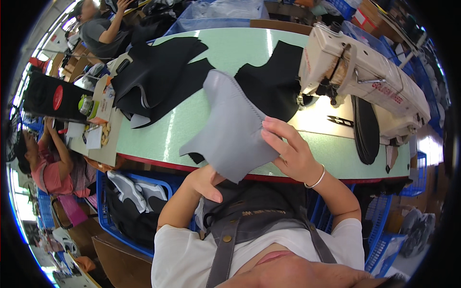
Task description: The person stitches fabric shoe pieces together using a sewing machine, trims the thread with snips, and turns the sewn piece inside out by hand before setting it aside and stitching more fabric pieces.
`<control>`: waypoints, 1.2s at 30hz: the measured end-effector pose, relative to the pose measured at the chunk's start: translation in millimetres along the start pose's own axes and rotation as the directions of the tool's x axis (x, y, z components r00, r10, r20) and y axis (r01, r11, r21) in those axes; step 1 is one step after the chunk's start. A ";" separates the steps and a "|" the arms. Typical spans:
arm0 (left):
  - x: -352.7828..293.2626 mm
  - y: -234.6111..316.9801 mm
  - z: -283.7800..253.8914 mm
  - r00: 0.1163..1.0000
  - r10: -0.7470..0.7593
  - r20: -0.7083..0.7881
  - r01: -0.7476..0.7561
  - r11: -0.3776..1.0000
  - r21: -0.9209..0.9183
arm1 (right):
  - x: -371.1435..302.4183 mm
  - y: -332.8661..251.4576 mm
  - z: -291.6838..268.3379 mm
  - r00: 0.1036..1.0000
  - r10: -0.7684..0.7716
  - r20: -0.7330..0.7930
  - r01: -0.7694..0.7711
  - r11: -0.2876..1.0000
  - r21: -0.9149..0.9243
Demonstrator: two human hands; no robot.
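A grey leather-like panel [237, 129] with a zigzag seam is held up at a tilt above the table's near edge. My right hand [293, 153] grips its right side, fingertips on the grey face near the seam and thumb hidden. From beneath, my left hand [204, 181] holds the lower left part; its thumb stands off the panel and its fingers are hidden. Behind the panel, a black cut piece [273, 72] lies flat beside the sewing machine [355, 72]. Further left on the table is a pile of black pieces [163, 72].
Black thread snips [340, 121] and a stack of dark, narrow pieces [366, 132] lie by the machine on the green table [144, 144]. Below, a blue basket [102, 192] contains black and grey pieces. Two other people work at the left, one in a pink top [53, 175].
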State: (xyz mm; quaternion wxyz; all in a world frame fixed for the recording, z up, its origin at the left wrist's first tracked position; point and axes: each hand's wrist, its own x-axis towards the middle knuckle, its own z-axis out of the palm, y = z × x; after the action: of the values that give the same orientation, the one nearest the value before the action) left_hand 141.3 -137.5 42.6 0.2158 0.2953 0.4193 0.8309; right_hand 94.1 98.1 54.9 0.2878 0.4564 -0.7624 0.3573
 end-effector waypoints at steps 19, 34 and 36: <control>11.4 1.1 28.9 0.874 0.079 -0.480 -0.094 0.996 -0.006 | -106.3 89.5 -88.7 0.784 0.609 0.117 -0.335 0.575 -0.746; 20.0 -10.2 31.2 0.855 -0.032 -0.517 -0.052 0.988 -0.147 | 1.3 -31.5 -54.0 0.774 0.633 -0.016 -0.603 0.746 0.283; 27.3 -11.7 35.3 0.857 0.001 -0.515 -0.061 0.993 -0.100 | 5.1 -34.3 -47.9 0.840 0.540 -0.049 -0.501 0.808 0.312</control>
State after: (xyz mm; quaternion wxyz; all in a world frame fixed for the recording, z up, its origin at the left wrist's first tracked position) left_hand 146.3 -94.4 58.2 0.0990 0.0569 0.4093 0.9052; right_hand 128.3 123.1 96.3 0.1603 0.2412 -0.7769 0.5591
